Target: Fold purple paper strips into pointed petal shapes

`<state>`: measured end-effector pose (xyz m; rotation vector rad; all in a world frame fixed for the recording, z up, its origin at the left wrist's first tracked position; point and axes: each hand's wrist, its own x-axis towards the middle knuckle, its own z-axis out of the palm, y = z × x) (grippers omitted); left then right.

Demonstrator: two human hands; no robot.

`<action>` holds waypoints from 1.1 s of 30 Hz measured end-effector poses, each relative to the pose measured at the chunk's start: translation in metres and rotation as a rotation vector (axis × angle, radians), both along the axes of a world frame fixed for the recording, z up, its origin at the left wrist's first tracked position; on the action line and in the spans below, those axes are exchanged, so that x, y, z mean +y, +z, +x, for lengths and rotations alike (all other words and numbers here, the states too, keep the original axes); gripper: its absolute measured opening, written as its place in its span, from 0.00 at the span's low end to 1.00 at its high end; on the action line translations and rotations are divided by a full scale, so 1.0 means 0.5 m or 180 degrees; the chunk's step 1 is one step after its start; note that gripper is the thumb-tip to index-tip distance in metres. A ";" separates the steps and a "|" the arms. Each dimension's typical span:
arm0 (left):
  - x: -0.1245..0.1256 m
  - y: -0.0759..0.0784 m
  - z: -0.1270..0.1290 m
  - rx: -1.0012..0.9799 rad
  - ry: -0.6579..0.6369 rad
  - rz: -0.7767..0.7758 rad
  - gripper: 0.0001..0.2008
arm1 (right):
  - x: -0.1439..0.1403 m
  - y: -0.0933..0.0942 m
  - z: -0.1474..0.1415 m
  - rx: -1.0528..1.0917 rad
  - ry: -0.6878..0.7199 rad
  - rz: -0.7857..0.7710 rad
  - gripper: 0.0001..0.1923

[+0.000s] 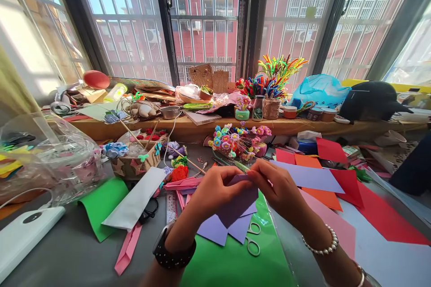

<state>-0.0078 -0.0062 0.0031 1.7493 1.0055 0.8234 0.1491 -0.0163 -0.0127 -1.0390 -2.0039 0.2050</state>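
Item: purple paper [235, 204], held over the near middle of the surface [67, 251]; my left hand [215, 190] and right hand [279, 188], fingers pinched on its top edge; first fold begun, shape unfinished; scissors [252, 237] beneath

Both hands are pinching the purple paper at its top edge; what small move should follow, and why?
Probably press the fold flat along the top edge. The left hand and right hand pinch the darker purple paper together at its upper edge, raised above the lighter purple sheets. The scissors lie untouched on the green sheet, so this looks like folding, not cutting.
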 end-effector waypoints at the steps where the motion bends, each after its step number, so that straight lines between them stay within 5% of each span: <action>1: -0.001 0.001 -0.001 -0.0057 -0.0063 -0.0053 0.12 | 0.000 0.001 0.002 -0.0040 0.0021 0.0032 0.11; 10: -0.001 0.010 -0.021 0.0076 -0.0276 0.0064 0.11 | -0.006 0.016 0.013 -0.0408 0.0337 0.0049 0.12; 17: 0.000 0.015 -0.041 0.0011 -0.0119 -0.0034 0.09 | -0.004 0.023 0.035 -0.0342 0.0103 0.0061 0.13; 27: -0.006 0.007 -0.017 -0.0076 -0.0035 0.0162 0.10 | 0.000 0.013 0.024 -0.0262 0.0198 0.0064 0.11; 33: 0.002 -0.001 -0.014 0.0091 0.0106 0.0317 0.10 | 0.005 0.015 0.024 -0.0020 0.0068 -0.0395 0.11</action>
